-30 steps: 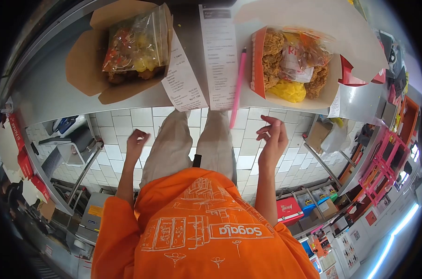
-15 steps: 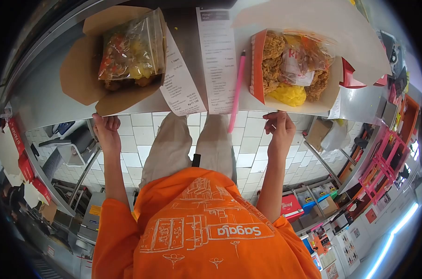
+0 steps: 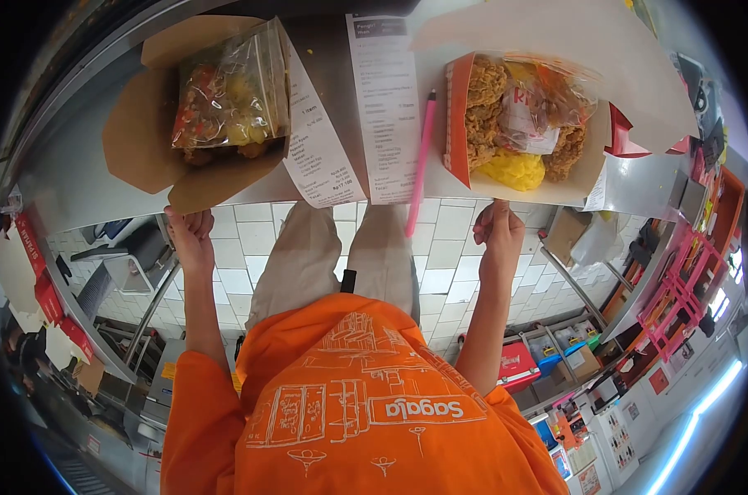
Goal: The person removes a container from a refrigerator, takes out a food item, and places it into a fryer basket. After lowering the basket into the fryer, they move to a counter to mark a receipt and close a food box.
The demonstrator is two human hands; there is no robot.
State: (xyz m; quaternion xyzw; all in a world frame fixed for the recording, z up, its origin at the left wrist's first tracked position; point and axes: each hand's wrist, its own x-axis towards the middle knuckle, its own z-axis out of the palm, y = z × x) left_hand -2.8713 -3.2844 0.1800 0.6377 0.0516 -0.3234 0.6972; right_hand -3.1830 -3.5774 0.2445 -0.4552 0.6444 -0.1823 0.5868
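My left hand (image 3: 191, 237) hangs at the counter's front edge with curled fingers, its fingertips right at the lowest flap of a brown cardboard takeaway box (image 3: 139, 128). A clear plastic bag of red and yellow food (image 3: 229, 91) lies on top of darker pieces in that open box. On the other side my right hand (image 3: 499, 233) is closed, its knuckles just below the counter edge. Above it stands an open red-and-white box (image 3: 458, 107) with fried chicken (image 3: 483, 128), yellow scrambled egg (image 3: 514, 169) and a clear bag with a printed packet (image 3: 529, 124).
Two printed receipts (image 3: 384, 124) (image 3: 324, 169) lie on the metal counter (image 3: 77, 186) between the boxes. A pink pen (image 3: 422, 165) sticks out past the front edge. Pink crates (image 3: 679, 285) stand at right, above shelving; a white tiled floor (image 3: 440, 280) lies below.
The right fingers have curled in from a looser, spread pose. My left hand has barely moved, while the brown box's lower flap sits slightly lower in view.
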